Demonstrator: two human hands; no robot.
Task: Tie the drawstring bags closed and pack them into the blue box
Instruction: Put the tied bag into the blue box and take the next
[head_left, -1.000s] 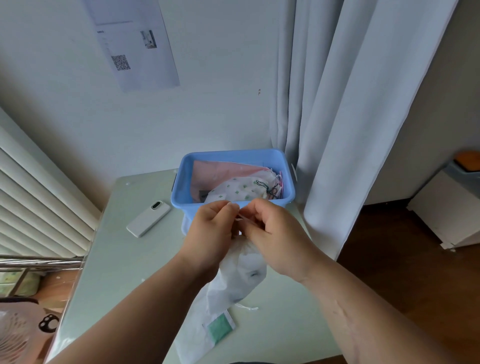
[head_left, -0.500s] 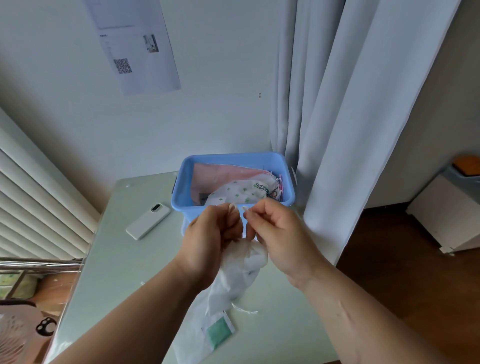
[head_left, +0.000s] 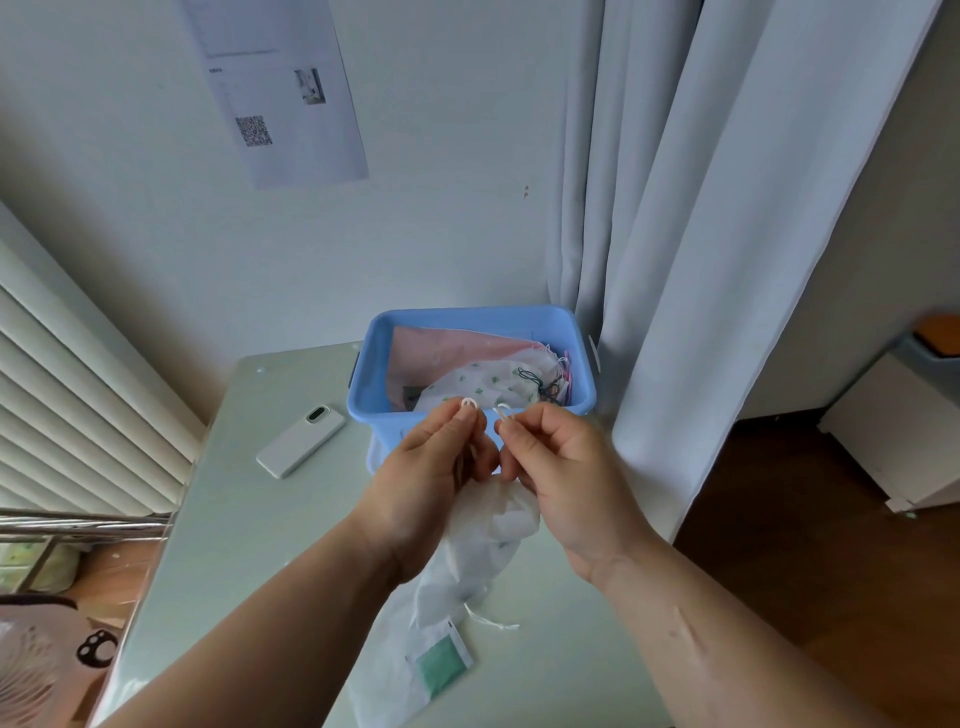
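Drawstring loops (head_left: 468, 403) stand just above both pinches at frame centre; I see left hand (head_left: 431, 467) and right hand (head_left: 563, 467) each nipping one, white bag (head_left: 483, 551) gathered below them.

Blue box (head_left: 467, 314): smooth plastic, slight sheen. White bag (head_left: 467, 566): thin matt cloth, crumpled; curtain (head_left: 701, 260) also matt cloth, soft folds. Table top (head_left: 249, 519) glossy, smooth, reflective; floor (head_left: 779, 519) dark wood.

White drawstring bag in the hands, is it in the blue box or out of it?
Out. The white drawstring bag hangs in front of the blue box; left hand and right hand pinch its cord loops.
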